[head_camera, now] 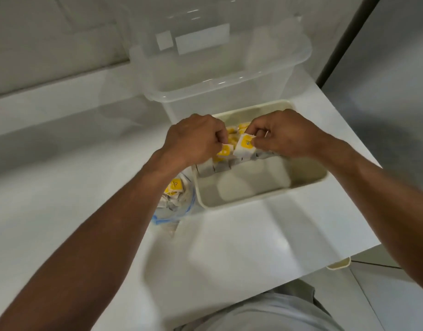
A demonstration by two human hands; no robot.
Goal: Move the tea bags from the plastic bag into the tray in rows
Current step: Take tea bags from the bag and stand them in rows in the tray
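A cream tray (308, 180) sits on the white counter, its far half filled with several tea bags (232, 137) with yellow tags, standing in rows. My left hand (196, 137) pinches a yellow-tagged tea bag (226, 150) over the tray's left side. My right hand (287, 133) grips another tea bag (245, 145) by its tag, just above the front row. The clear plastic bag (179, 199) with a blue zip edge lies left of the tray, partly under my left forearm, with tea bags inside.
A clear plastic storage box (220, 68) stands right behind the tray against the wall. The white counter (241, 247) ends at an edge close to my body and on the right. A dark vertical strip runs at the far right.
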